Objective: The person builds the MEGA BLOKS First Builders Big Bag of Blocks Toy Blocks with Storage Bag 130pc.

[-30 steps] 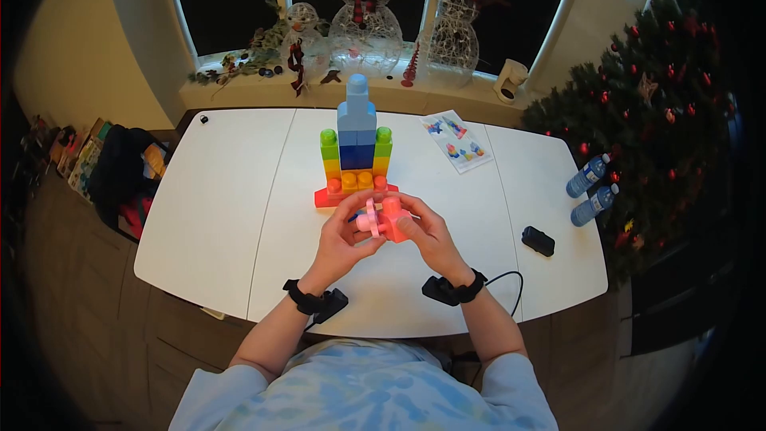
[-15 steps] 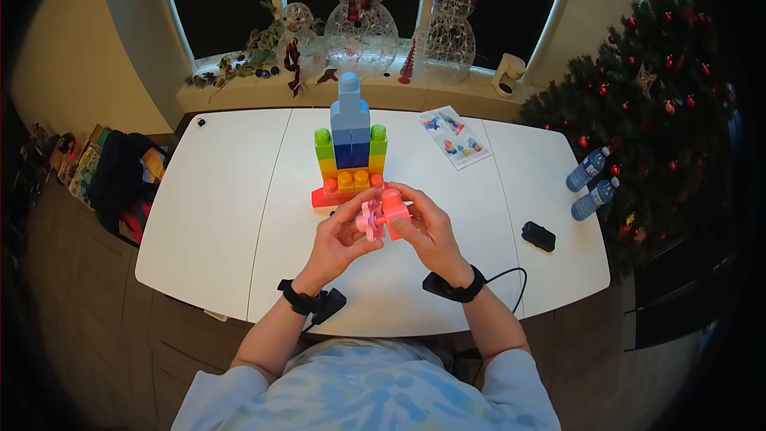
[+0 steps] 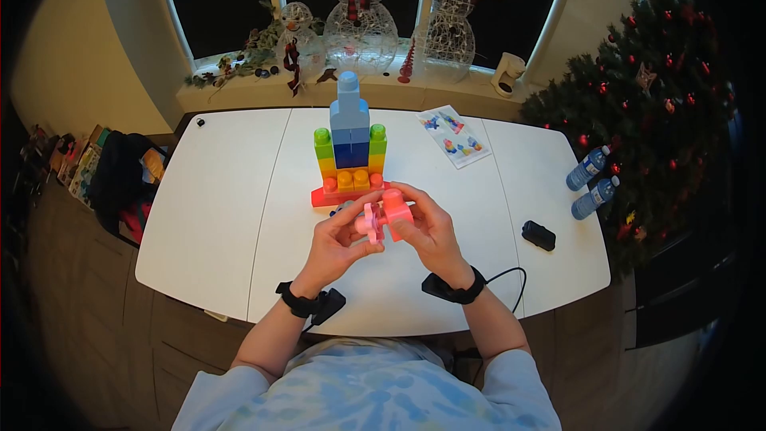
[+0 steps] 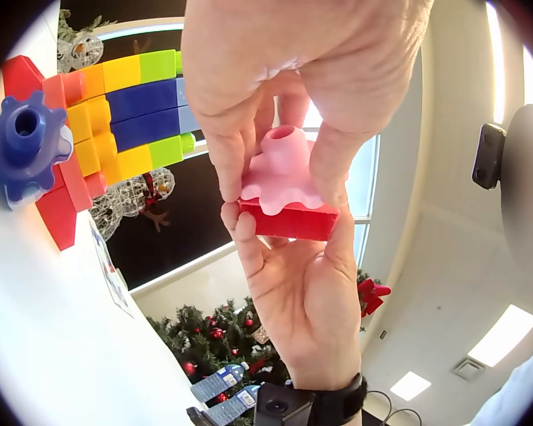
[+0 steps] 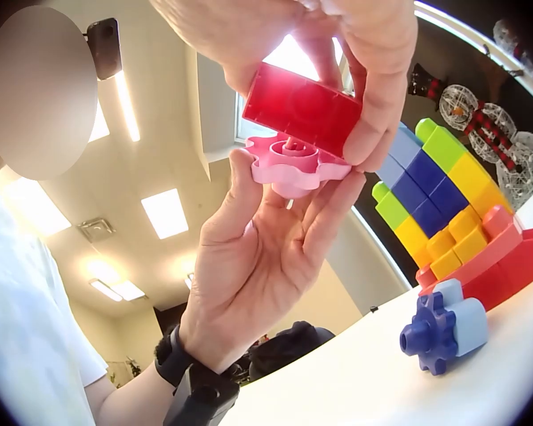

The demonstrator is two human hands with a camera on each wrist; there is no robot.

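The left hand (image 3: pixel 329 247) pinches a pink gear piece (image 3: pixel 369 223) by its toothed rim, fingers on one side and thumb on the other. A red block (image 3: pixel 398 214) is gripped by the right hand (image 3: pixel 435 241), right beside the gear. In the right wrist view the gear (image 5: pixel 293 167) lies close against the red block (image 5: pixel 302 108); whether they are fully joined I cannot tell. Just beyond the hands stands a tower of colored blocks (image 3: pixel 349 136) on a red base. Near that base, a dark blue gear (image 5: pixel 433 333) is on a light blue block (image 5: pixel 467 325).
A printed sheet (image 3: pixel 455 137) lies right of the tower on the white table (image 3: pixel 215 215). Two water bottles (image 3: pixel 588 168) and a black case (image 3: pixel 538 236) are at the right side. Wire snowmen stand on the window sill, with a decorated tree (image 3: pixel 638 120) to the right.
The hands have shifted slightly left in view and turned the pink gear and red block a little between them. The blue gear beside the tower base now shows more behind the left fingers.
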